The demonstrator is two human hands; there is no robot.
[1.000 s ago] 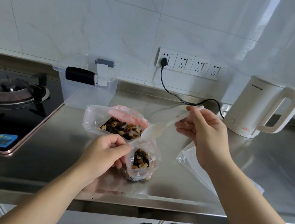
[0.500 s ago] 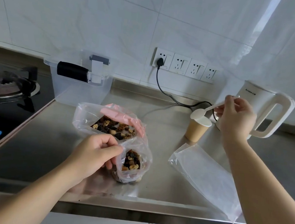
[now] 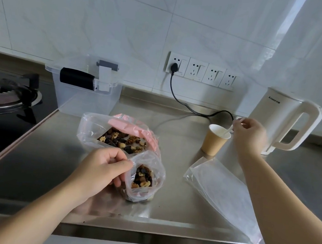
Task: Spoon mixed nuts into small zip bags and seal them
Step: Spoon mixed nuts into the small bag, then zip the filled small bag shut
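Near counter edge (image 3: 143, 224) | left hand (image 3: 99, 172) grips small bag (image 3: 145, 178)

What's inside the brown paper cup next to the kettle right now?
The brown paper cup holds the bowl end of a white plastic spoon, pinched by the right hand. The cup's bottom is hidden by its wall.

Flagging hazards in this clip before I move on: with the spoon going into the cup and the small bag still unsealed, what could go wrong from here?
1. The small clear zip bag of nuts stands open, held only by the left hand pinching its rim; if that grip slips, it could slump and spill.
2. The right hand is placing the white plastic spoon in the light brown paper cup; a leaning handle might tip it.
3. The large clear nut bag also lies open right behind.
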